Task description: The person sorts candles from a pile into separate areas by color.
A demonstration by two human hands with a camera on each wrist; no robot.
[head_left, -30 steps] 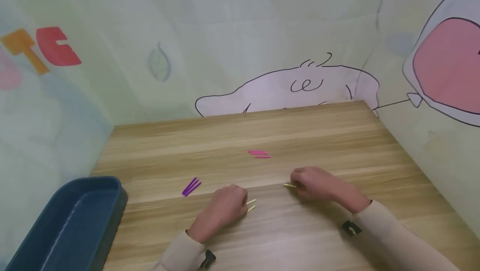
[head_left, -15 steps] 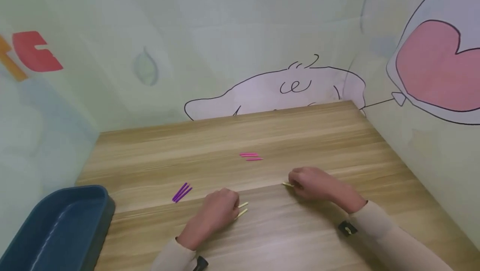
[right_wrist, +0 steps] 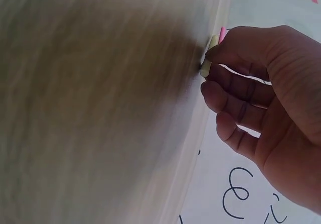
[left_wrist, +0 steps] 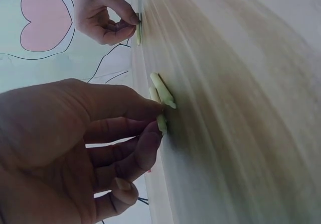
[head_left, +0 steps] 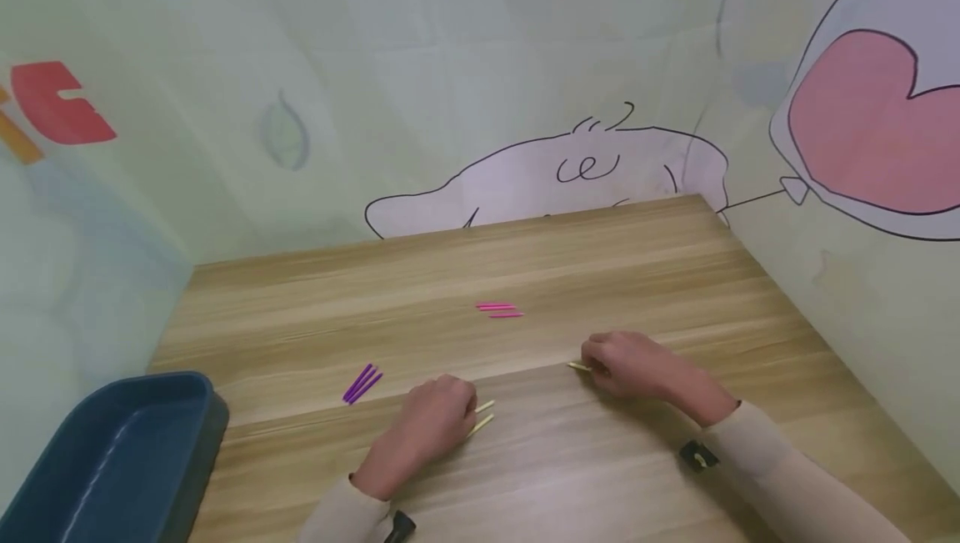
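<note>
My left hand pinches a short pale yellow stick between thumb and fingertips, close to the wooden tabletop. Right beside it lies a second pale yellow stick, near the tip of the thumb. Farther right, my right hand pinches another pale yellow stick against the table, one end poking out to the left. In the right wrist view most of that stick shows between thumb and forefinger.
Several purple sticks lie bunched left of my left hand. Beyond the hands is a small group of pink sticks. A dark blue tray stands at the table's left edge. Cloth walls with cartoon prints surround the wooden table.
The head view has turned slightly right, so the table and tray sit farther left in it. Both hands keep their grip on the yellow sticks and have hardly moved.
</note>
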